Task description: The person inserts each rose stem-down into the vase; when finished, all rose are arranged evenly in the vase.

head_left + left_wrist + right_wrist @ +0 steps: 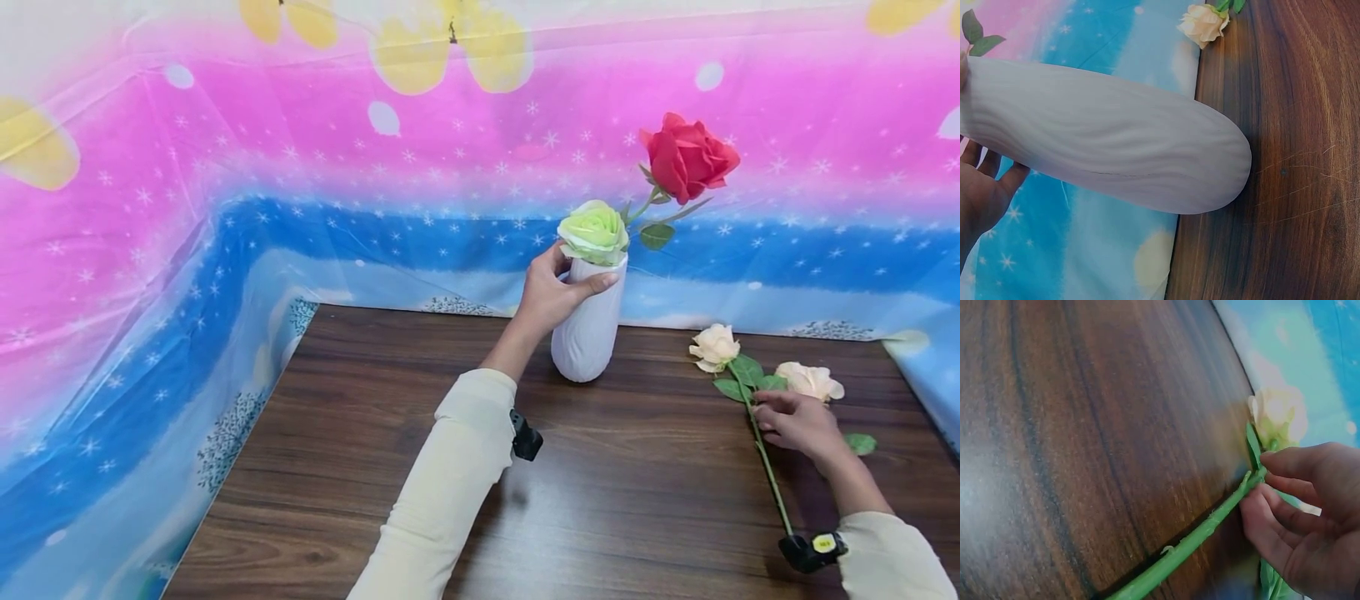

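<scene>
My left hand [551, 292] grips a white ribbed vase [588, 337] near its rim, thumb across the front. The left wrist view shows the vase's rounded base [1222, 162] close over the wood. A pale green rose [595, 232] sits at the mouth of the vase, and a red rose [690, 158] leans out to the right; their lower stems are hidden inside. To the right, my right hand [802, 425] pinches the green stem [1191, 540] of a cream rose [715, 347] just below its leaves. A second cream rose [810, 381] lies behind that hand, partly covered.
Everything stands on a dark wooden table [360, 433]. A pink and blue patterned cloth [450, 167] hangs along its back and left side. One green leaf [860, 443] shows to the right of my right wrist.
</scene>
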The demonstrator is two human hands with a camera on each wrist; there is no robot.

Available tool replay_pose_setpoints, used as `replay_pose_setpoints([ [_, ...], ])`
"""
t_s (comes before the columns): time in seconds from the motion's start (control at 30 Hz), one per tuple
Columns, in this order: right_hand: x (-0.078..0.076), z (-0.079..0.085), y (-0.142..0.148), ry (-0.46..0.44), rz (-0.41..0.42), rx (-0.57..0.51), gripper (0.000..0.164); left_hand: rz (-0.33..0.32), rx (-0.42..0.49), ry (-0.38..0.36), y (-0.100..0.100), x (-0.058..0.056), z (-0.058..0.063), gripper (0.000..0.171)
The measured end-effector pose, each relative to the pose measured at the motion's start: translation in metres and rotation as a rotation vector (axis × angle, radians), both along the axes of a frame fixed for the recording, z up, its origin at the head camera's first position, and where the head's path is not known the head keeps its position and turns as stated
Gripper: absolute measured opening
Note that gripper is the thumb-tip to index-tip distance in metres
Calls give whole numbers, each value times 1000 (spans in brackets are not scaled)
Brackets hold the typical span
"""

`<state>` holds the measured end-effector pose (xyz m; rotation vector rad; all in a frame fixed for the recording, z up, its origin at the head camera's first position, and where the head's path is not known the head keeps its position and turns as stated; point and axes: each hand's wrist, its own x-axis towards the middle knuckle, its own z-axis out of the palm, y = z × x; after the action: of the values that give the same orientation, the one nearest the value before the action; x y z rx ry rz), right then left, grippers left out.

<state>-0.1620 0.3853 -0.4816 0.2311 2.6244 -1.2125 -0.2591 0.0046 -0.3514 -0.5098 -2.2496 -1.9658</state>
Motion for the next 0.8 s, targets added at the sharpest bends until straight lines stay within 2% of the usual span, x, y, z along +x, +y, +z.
replay_pose_setpoints([
  [0.3,-9,6,-11,-39,-15,77,59,-23,-16,3,-3,-1,2,53],
  [0.47,-9,4,-12,-41,-38,39,56,-28,-29,10,-5,-1,1,54],
  [0.67,-8,3,-11,-89,-77,-29,56,-30,-30,5,-3,-1,0,54],
  [0.8,-8,3,-11,-106,-95,-34,53,-29,-31,1,-2,0,0,54],
])
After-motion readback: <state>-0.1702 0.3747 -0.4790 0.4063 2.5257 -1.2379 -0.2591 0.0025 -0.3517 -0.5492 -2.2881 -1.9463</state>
